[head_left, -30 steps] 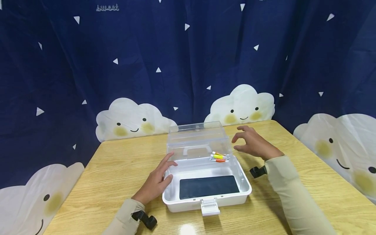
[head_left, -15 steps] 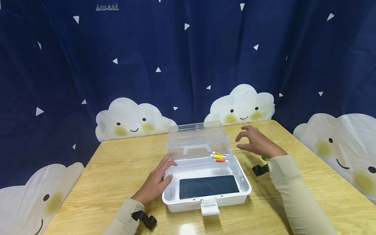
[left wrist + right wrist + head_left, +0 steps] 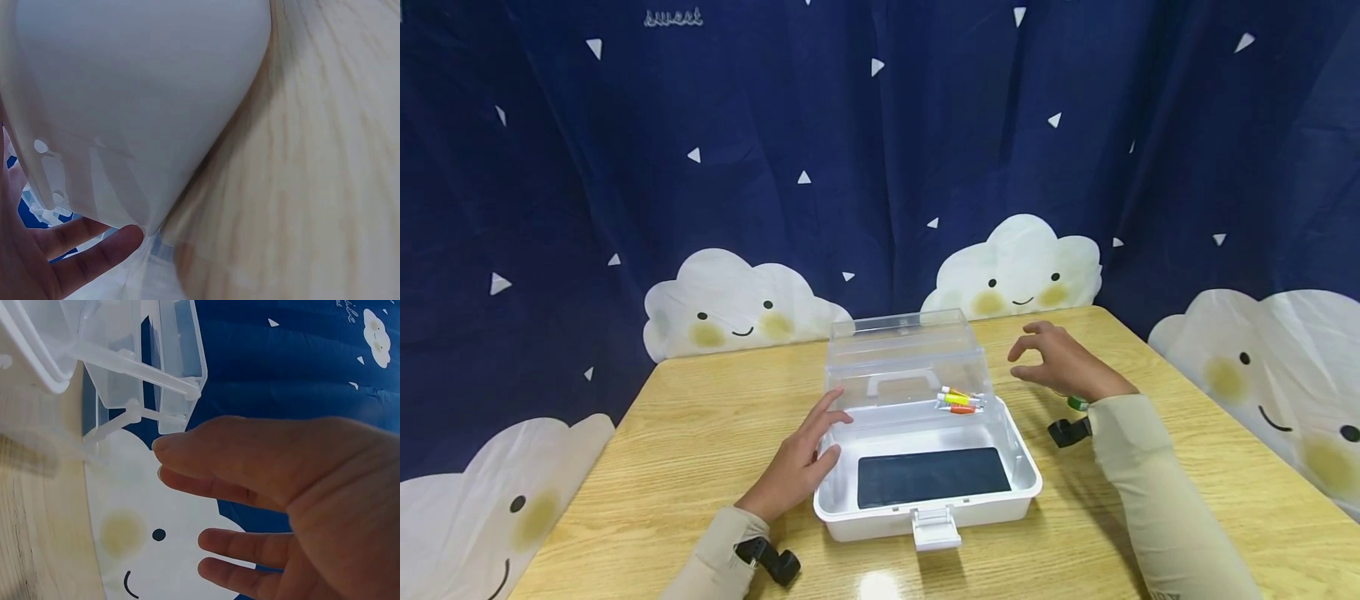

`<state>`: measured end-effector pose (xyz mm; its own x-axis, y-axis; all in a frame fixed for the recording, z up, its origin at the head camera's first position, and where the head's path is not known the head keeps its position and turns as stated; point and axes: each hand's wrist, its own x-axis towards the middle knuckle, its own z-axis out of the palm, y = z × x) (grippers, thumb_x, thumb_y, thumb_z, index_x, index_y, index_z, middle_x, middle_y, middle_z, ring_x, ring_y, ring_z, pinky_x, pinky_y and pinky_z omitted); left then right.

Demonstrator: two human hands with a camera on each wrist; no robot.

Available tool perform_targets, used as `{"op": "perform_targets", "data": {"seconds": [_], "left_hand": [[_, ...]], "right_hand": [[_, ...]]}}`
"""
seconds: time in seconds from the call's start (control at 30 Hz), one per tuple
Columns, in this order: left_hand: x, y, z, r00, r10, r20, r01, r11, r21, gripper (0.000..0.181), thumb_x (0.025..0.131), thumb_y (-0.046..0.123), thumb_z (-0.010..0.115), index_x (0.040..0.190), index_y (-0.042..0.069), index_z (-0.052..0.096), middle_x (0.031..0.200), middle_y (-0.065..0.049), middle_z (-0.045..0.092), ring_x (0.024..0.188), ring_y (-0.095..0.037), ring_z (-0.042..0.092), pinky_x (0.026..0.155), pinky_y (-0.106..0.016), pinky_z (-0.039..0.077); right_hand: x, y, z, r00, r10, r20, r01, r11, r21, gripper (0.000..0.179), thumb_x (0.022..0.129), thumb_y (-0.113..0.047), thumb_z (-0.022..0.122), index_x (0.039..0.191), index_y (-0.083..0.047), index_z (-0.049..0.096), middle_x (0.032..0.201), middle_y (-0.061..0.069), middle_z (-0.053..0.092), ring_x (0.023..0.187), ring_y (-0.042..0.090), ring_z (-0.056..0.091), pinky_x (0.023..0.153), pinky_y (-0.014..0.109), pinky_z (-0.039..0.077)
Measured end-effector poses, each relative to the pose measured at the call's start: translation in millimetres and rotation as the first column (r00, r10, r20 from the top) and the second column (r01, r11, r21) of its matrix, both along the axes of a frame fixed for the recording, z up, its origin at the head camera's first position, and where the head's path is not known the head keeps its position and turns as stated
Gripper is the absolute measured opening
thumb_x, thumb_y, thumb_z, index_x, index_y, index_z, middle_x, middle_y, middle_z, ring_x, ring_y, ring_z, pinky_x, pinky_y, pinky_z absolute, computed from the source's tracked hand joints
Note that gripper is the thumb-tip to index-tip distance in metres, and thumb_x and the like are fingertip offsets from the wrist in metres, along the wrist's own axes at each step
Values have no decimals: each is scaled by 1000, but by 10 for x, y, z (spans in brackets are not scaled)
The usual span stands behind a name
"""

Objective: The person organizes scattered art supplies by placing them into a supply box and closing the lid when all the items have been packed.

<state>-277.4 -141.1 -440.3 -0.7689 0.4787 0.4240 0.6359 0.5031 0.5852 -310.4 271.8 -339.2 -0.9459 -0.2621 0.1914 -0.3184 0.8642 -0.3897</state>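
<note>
A white plastic storage box [image 3: 850, 527] sits on the table with its clear lid [image 3: 902, 329] and upper trays folded up and back. In its base lies a flat dark panel [image 3: 934, 477]. Small orange, yellow and red paint tubes [image 3: 958, 401] lie together in the upper tray's right end. My left hand [image 3: 793, 471] is at the box's left side, fingers spread along the wall; in the left wrist view its fingertips [image 3: 128, 239] reach the far corner. Right of the box, my right hand [image 3: 1063, 364] hovers with loosely bent fingers and nothing between them.
A small green-ended object [image 3: 1077, 403] lies on the wooden table [image 3: 715, 417], partly hidden by my right wrist. The box's white latch [image 3: 936, 529] hangs down at the front. A dark blue curtain [image 3: 775, 125] with clouds stands behind the table.
My right hand has drifted right, away from the box and its tubes, and the green-ended object has come into view below the wrist. The left hand and the box have stayed put.
</note>
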Motion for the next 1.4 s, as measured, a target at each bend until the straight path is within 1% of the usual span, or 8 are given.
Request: {"op": "perform_targets", "data": {"seconds": [0.43, 0.53, 0.73, 0.9, 1.07, 1.2, 1.4], "left_hand": [[3, 0, -2, 1000, 4, -1, -4, 1000, 0, 38, 96, 12, 52, 128, 30, 50, 158, 15, 17, 47, -3, 29, 50, -23, 40], [3, -3, -4, 1000, 1, -5, -1, 1000, -1, 37, 96, 12, 52, 129, 29, 50, 158, 14, 17, 47, -3, 28, 49, -23, 40], [9, -4, -2, 1000, -9, -19, 9, 1000, 10, 37, 95, 11, 53, 129, 27, 51, 159, 9, 19, 46, -2, 28, 49, -23, 39], [12, -2, 4, 1000, -7, -17, 7, 1000, 12, 37, 95, 11, 53, 129, 26, 51, 159, 10, 19, 46, -2, 28, 49, -24, 40], [11, -6, 4, 1000, -15, -11, 15, 1000, 12, 36, 96, 11, 52, 129, 26, 51, 159, 10, 18, 46, -4, 29, 49, -24, 40], [8, -6, -2, 1000, -9, 0, 9, 1000, 9, 37, 96, 11, 52, 129, 28, 51, 159, 10, 18, 46, -3, 29, 49, -24, 40], [5, -6, 0, 1000, -19, -13, 19, 1000, 13, 36, 96, 12, 52, 129, 26, 51, 159, 10, 18, 46, -4, 31, 49, -23, 40]], "right_hand": [[-29, 72, -4, 1000, -12, 17, 12, 999, 30, 19, 86, -18, 70, 101, -6, 71, 138, 35, 39, 126, 52, 34, 99, 63, 32], [-35, 81, -11, 999, -20, 28, 19, 999, 28, 20, 86, -19, 70, 101, -6, 71, 138, 34, 39, 126, 52, 34, 99, 63, 32], [-44, 104, -29, 998, -32, 50, 32, 999, 18, 21, 87, -20, 70, 102, -6, 70, 139, 34, 37, 126, 52, 33, 99, 64, 31], [-61, 151, -48, 997, -36, 65, 36, 999, 10, 22, 88, -22, 69, 104, -6, 70, 140, 34, 36, 127, 53, 33, 100, 65, 30], [-73, 192, -55, 997, -40, 65, 39, 999, 18, 22, 88, -21, 68, 104, -5, 70, 138, 35, 37, 126, 52, 34, 100, 64, 30], [-80, 214, -66, 997, -47, 68, 46, 999, 19, 22, 87, -21, 68, 103, -5, 70, 137, 36, 38, 125, 52, 35, 100, 64, 31], [-84, 255, -92, 998, -44, 51, 43, 999, 26, 22, 86, -19, 69, 101, -3, 70, 133, 38, 40, 122, 54, 36, 98, 65, 32]]}}
